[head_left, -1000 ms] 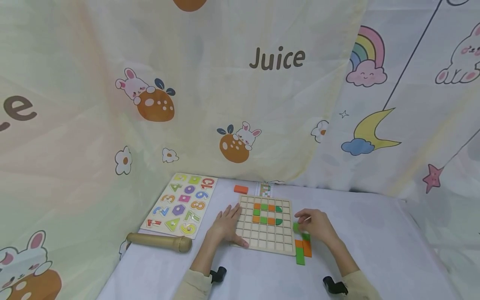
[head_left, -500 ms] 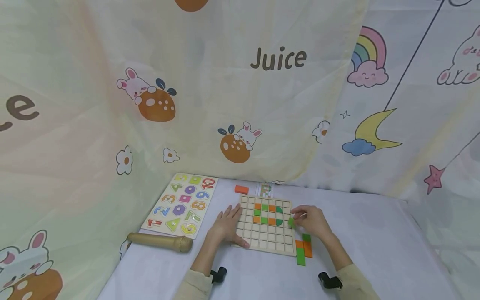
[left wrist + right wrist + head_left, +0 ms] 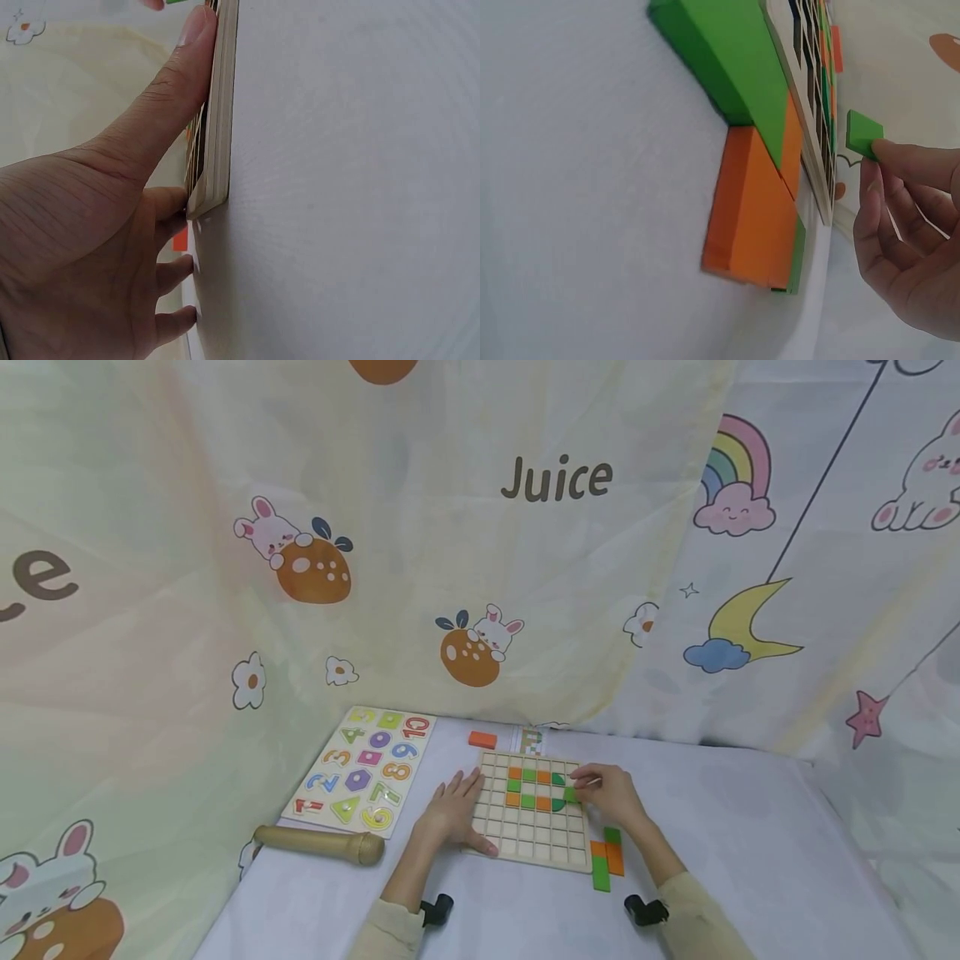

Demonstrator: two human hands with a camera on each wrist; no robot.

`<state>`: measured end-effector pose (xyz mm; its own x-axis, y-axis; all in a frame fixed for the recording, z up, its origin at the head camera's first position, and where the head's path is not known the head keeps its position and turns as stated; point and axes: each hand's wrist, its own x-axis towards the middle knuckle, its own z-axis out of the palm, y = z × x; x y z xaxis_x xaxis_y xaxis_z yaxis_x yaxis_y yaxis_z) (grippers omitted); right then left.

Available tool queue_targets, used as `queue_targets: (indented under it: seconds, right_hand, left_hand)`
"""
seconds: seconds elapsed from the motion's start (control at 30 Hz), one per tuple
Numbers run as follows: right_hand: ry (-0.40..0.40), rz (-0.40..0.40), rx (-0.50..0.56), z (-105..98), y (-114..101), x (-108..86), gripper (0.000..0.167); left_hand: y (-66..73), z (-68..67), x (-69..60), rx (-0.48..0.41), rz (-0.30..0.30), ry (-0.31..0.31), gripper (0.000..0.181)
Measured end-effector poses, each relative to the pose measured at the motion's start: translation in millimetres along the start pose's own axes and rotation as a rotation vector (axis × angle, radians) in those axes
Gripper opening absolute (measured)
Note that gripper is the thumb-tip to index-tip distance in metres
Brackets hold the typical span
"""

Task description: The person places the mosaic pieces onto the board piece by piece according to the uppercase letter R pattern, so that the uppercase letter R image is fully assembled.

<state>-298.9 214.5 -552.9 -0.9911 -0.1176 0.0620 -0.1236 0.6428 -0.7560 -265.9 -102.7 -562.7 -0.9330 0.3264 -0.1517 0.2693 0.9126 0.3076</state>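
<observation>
My right hand (image 3: pixel 615 795) pinches a small green square tile (image 3: pixel 863 132) between thumb and fingertips, held above the right side of a wooden grid board (image 3: pixel 517 845). Inlaid in the board's upper middle are orange and green squares in two rows, each row ending at the right in a dark green rounded tile (image 3: pixel 558 805). My left hand (image 3: pixel 448 817) rests at the board's left side with its fingers spread. Its thumb (image 3: pixel 161 101) lies straight along the board's near edge. Some cells near my right fingertips are hidden.
Beside the board's lower right lie green tiles (image 3: pixel 601 875) and orange tiles (image 3: pixel 615 859). An orange block (image 3: pixel 482 739) and a printed pattern card (image 3: pixel 532 741) are behind the board. At left are a number puzzle (image 3: pixel 352 793) and a gold-coloured microphone (image 3: pixel 318 844).
My right hand has carried the green tile from beside the loose tiles leftward and away from me, over the board's right columns. The left hand has stayed in place.
</observation>
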Motion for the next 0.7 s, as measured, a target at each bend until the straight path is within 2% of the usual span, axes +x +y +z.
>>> queue_targets:
  seconds: [0.4,0.7]
  right_hand:
    - [-0.028,-0.039,0.031,12,-4,16.5,0.024]
    - [-0.033,0.007,-0.007,21,0,20.9,0.018]
  left_hand:
    - [-1.6,0.6,0.6,0.001,-0.001,0.0,0.138]
    - [-1.1,1.6,0.7,0.018,0.013,0.01,0.139]
